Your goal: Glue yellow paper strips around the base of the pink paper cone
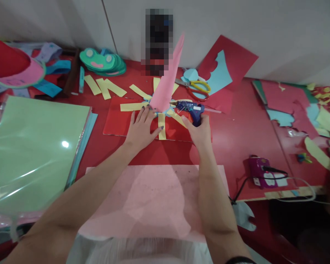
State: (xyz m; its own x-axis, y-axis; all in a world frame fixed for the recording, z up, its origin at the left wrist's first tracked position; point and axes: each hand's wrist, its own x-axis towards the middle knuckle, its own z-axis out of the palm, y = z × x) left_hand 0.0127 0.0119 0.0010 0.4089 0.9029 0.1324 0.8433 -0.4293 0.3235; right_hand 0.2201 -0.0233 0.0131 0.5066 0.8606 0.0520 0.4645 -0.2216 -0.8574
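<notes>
A pink paper cone (pixel 167 84) stands on the red board (pixel 115 121), its tip pointing up and slightly right. Yellow paper strips (pixel 134 106) spread out around its base, over a blue edge. My left hand (pixel 143 126) lies with fingers spread on the strips, its fingertips at the lower left of the cone's base. My right hand (pixel 200 132) is wrapped round the handle of a blue glue gun (pixel 189 107), whose nozzle points left at the cone's right side, close to the base. A glue stick sticks out of the gun's back.
Scissors (pixel 199 88) and red and light-blue paper (pixel 222 73) lie behind the gun. Green frog cutouts (pixel 103 62) are at the back left, wrapped green sheets (pixel 41 146) at left. A purple power strip (pixel 260 171) with cables sits at right, near paper scraps (pixel 286 99).
</notes>
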